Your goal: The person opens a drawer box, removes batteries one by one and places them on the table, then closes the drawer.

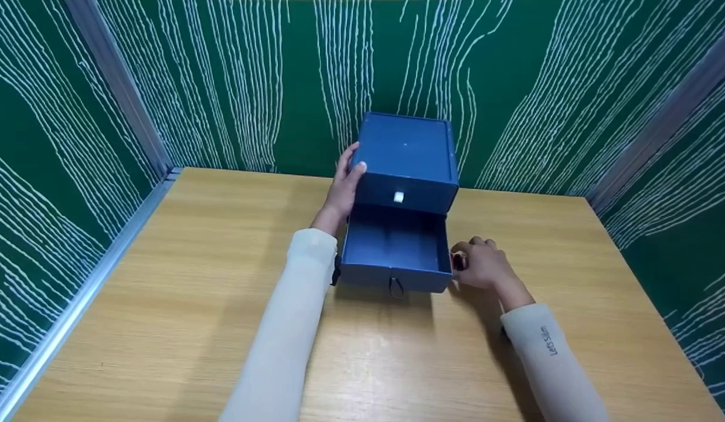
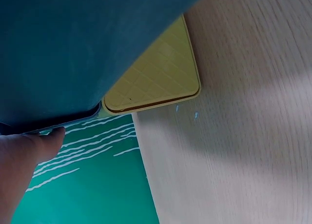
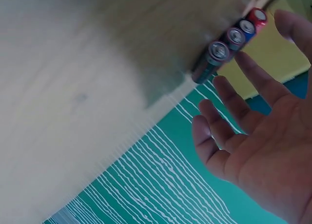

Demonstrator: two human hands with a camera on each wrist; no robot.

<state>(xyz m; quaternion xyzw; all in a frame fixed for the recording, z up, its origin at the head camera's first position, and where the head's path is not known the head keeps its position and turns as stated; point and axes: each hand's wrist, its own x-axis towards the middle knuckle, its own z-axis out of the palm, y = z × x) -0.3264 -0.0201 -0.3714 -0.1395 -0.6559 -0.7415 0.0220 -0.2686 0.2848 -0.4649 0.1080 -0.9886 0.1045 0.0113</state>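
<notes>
Blue boxy two-drawer unit mid-frame, left hand lying straight-fingered against its left side; right hand loosely spread near four cylindrical batteries, right of centre.

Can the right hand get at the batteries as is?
Looks like yes: the right hand is right by the row of batteries, with nothing visible between them. The open lower drawer sits close on the far side and might crowd the grip.
</notes>
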